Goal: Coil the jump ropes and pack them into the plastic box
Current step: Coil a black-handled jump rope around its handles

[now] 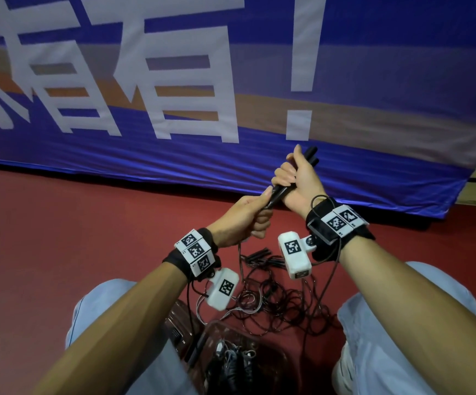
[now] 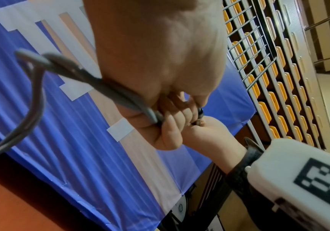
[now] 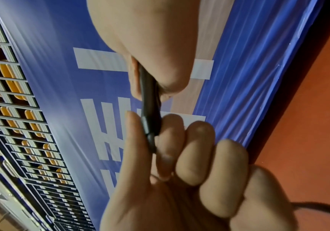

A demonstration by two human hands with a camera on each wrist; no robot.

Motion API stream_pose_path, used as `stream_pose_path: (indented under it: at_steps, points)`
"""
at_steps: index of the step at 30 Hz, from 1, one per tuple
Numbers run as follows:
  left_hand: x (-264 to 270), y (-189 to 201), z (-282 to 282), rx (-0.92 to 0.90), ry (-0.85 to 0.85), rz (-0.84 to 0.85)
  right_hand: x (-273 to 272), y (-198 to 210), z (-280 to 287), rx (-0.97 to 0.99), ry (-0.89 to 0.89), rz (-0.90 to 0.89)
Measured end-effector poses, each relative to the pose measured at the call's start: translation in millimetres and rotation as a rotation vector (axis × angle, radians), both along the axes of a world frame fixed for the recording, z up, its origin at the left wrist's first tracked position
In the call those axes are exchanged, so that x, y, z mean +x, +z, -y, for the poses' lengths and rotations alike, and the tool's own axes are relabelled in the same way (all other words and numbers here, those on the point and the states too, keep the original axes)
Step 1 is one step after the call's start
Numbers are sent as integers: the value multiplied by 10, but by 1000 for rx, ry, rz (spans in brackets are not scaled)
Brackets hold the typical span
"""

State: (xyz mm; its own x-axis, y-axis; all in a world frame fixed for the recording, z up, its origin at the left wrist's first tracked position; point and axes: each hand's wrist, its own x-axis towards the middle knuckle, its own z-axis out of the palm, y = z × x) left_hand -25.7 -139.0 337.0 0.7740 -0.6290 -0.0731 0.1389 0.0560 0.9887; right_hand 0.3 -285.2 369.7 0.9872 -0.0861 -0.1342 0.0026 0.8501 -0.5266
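In the head view my right hand grips a pair of black jump-rope handles, held side by side and tilted up to the right. Just below, my left hand grips the lower end of the handles where the thin cord comes out. In the right wrist view a handle runs from my right hand down between the thumb and curled fingers of my left hand. The left wrist view shows grey cord passing into my left hand. A clear plastic box sits between my knees.
A tangled heap of dark ropes with more black handles lies on the red floor beyond the box. A blue banner hangs along the far side. My knees flank the box left and right.
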Motion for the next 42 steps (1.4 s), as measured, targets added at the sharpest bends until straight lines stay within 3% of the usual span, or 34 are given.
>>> stream_pose_path:
  at_steps: [8,15,20,25,28,31,34,36,39,42]
  points:
    - [67,-4,-7,52,42,79,18,24,146,111,-115,-93]
    - [82,-12,-57,106,-62,110,48,34,373,175,-197,-97]
    - [34,10,-118,166,-196,102,44,-26,358,137,-137,-108]
    - [-16,60,-141,32,-267,-47,41,-46,307,170,-79,-126]
    - [23,66,-157,-33,-160,-74,71,-13,286,128,-185,-199]
    - [87,58,-184,-41,61,-95,118,-31,270,-154,-356,-289]
    - [139,62,-217,-54,273,-49,93,-146,175,-803,-383,-185]
    - [182,91,-267,-87,388,-27,22,-185,135,-1234,-327,-51]
    - [264,145,-386,-125,493,-9,-143,-182,71,-1843,-76,170]
    - [294,176,-449,-163,549,-21,-243,-221,-42,-2110,-2,213]
